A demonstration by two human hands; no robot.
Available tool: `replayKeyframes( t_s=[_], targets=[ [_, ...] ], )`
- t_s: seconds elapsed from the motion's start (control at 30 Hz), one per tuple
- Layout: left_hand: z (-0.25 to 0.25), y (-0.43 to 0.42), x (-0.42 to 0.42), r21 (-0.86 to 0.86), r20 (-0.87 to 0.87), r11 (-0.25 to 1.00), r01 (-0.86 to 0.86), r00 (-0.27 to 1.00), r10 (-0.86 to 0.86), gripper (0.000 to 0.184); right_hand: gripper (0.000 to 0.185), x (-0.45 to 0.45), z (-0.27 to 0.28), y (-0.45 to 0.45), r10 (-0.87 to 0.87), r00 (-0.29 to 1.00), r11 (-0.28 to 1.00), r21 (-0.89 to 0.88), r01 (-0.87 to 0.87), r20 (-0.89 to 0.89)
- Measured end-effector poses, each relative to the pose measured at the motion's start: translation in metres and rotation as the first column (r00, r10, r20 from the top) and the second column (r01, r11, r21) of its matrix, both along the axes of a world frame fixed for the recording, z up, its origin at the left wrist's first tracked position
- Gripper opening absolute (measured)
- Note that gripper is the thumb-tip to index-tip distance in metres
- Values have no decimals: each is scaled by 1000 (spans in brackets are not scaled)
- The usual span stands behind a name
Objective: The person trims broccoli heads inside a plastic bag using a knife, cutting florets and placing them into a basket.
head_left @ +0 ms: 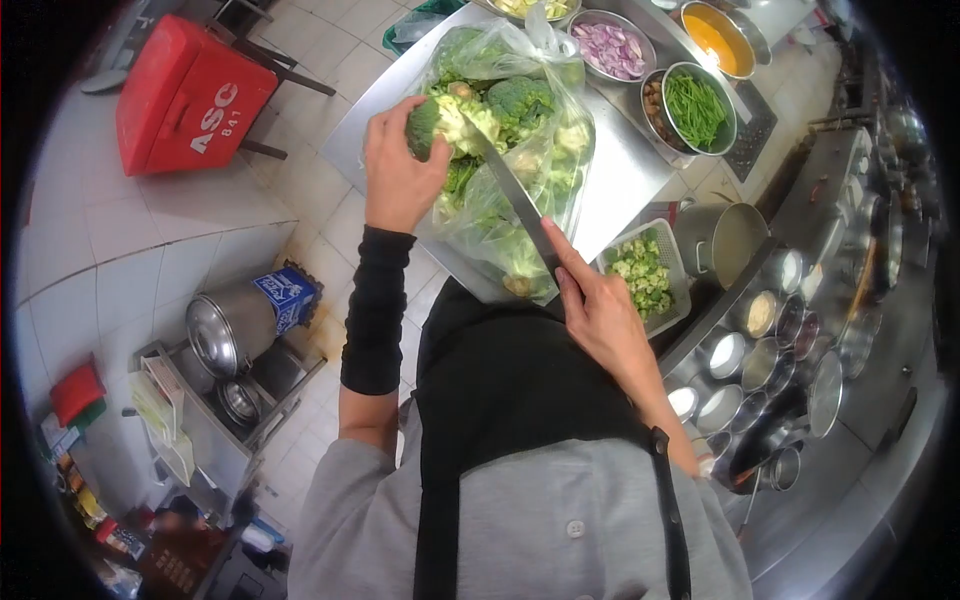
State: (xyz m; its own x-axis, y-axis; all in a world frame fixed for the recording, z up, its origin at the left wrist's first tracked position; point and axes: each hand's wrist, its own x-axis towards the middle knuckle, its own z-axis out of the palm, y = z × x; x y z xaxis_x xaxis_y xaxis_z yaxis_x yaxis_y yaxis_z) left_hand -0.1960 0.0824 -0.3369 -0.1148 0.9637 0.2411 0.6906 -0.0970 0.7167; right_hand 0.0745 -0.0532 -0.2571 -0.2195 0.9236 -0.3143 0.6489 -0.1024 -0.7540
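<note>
My left hand [405, 160] is closed around a broccoli head [424, 128], its pale cut stem side turned to the right. In my right hand [603, 305] is a long kitchen knife [520, 203], its blade running up and left so that the tip end meets the broccoli. Below both lies an open clear plastic bag [570, 75] with several more broccoli heads [520, 103] in it, resting on a steel table [625, 190]. Beside my right hand, a white basket [679, 262] holds small cut broccoli florets [640, 275].
Bowls of sliced purple onion [610, 50], green beans [697, 110] and orange liquid [718, 38] stand at the upper right. A large pot [738, 240] and a counter with several seasoning containers [728, 355] are to the right. A red box [190, 100] is at the left.
</note>
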Motion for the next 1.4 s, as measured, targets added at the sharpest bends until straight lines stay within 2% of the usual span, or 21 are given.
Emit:
replayKeyframes(
  t_s=[0.13,0.23,0.33,0.53,0.57,0.63,0.73,0.83,0.93,0.97,1.03,1.07,1.17,1.27,1.4],
  targets=[
    [-8,6,-12,-148,151,988,-40,987,62,56,74,-1,-2,-4,19,999,1000,15,-18,-44],
    [-25,5,-22,-186,247,982,-45,965,91,57,76,-1,-6,-1,43,998,999,30,-41,-42],
    [-28,4,-28,-185,298,983,-3,953,59,60,76,-3,-8,3,61,997,998,22,-60,-47],
    [-22,4,-27,-198,204,980,-3,978,44,58,80,-16,-29,11,98,994,988,125,-90,-57],
    [-20,3,-26,-237,292,972,10,955,61,56,79,-20,-35,12,96,993,984,158,-84,-69],
    [-12,7,-30,-293,455,955,47,885,96,53,81,-23,-42,16,98,994,984,150,-91,-43],
    [-12,1,-42,-280,631,954,106,770,100,52,88,-22,-27,21,128,992,986,109,-125,-19],
    [-8,-7,-57,-287,879,939,188,442,180,48,90,-13,-22,19,152,988,982,107,-154,25],
    [0,-2,-61,-293,940,920,259,253,228,49,88,-10,-19,20,152,988,985,83,-154,36],
    [5,3,-54,-336,864,912,234,461,200,51,87,-10,-17,20,154,988,985,69,-155,31],
    [11,26,-37,-397,586,906,149,800,125,56,83,-11,-16,20,140,990,989,55,-140,13],
    [4,37,-38,-294,289,947,127,956,-39,54,82,-11,-14,21,136,991,990,50,-136,3],
    [0,33,-48,-290,100,950,119,991,-94,47,76,-8,2,19,104,994,994,35,-105,34],
    [-2,15,-37,-158,77,984,76,995,-65,42,71,-5,2,16,77,997,997,30,-76,-26],
    [2,8,-27,-133,14,991,21,1000,-19,39,69,-6,6,19,66,997,995,-74,-70,-50]
  ],
)
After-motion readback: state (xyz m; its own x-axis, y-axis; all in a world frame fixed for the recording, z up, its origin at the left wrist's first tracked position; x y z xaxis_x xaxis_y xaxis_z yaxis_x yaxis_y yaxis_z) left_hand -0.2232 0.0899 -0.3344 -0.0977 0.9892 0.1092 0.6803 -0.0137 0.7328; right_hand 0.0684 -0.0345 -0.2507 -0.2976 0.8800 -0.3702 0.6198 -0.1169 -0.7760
